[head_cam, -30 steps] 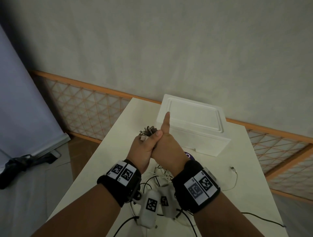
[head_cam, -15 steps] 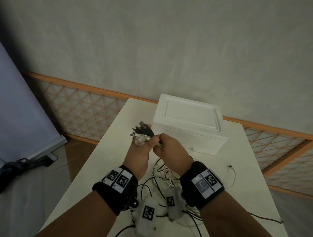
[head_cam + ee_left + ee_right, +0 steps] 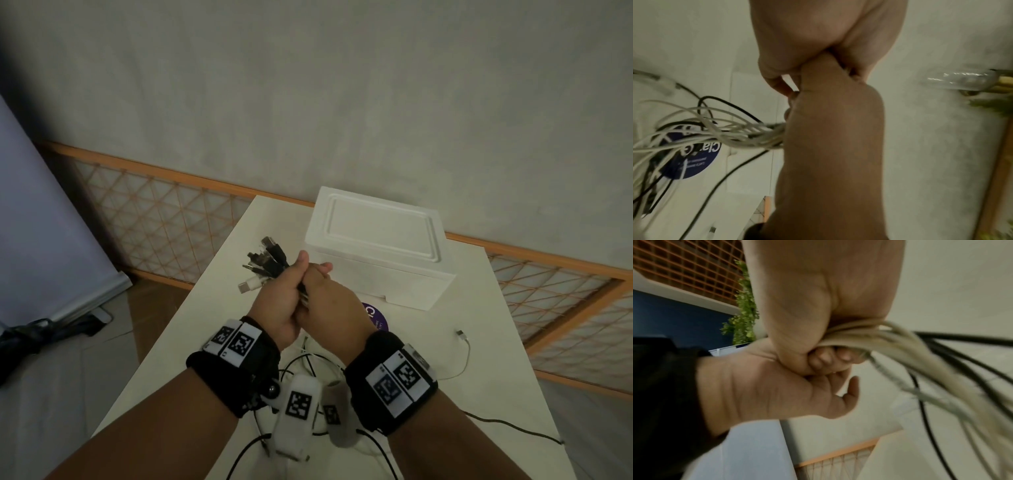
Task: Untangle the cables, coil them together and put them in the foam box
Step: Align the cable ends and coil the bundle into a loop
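A bundle of black and white cables, its plug ends fanning out up and left, sits in the fist of my left hand. My right hand presses against the left and grips the same bundle just below it. In the right wrist view the white and black cables leave my right fist and trail away to the right. The loose lengths hang to the table in a tangle under my wrists. The white foam box stands just behind my hands with its lid on.
A white cable end lies on the table to the right, and a black cable runs towards the right front corner. A round purple sticker lies in front of the box. A lattice fence borders the table.
My right index finger, raised one second ago, has folded down onto the bundle. The plug ends now stick further out of my left fist, and both hands stay pressed together.
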`<action>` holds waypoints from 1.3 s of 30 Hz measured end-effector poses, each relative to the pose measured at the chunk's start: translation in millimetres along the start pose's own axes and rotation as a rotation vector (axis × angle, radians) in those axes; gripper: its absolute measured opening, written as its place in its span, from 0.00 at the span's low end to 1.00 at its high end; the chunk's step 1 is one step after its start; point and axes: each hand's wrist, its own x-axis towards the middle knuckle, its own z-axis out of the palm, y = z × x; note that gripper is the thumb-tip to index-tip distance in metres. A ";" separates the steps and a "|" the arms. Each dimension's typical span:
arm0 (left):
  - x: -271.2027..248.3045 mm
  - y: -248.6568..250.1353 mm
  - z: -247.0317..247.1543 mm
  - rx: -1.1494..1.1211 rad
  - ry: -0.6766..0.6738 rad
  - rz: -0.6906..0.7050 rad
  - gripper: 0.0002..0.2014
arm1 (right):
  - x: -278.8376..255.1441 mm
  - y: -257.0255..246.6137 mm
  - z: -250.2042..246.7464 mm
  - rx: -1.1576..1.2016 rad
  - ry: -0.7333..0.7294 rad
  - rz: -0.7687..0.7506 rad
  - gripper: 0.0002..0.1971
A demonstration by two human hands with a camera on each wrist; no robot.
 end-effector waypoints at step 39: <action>8.1 3.0 -8.3 -0.116 -0.026 0.168 0.32 | -18.9 28.5 34.3 0.637 0.155 0.126 0.09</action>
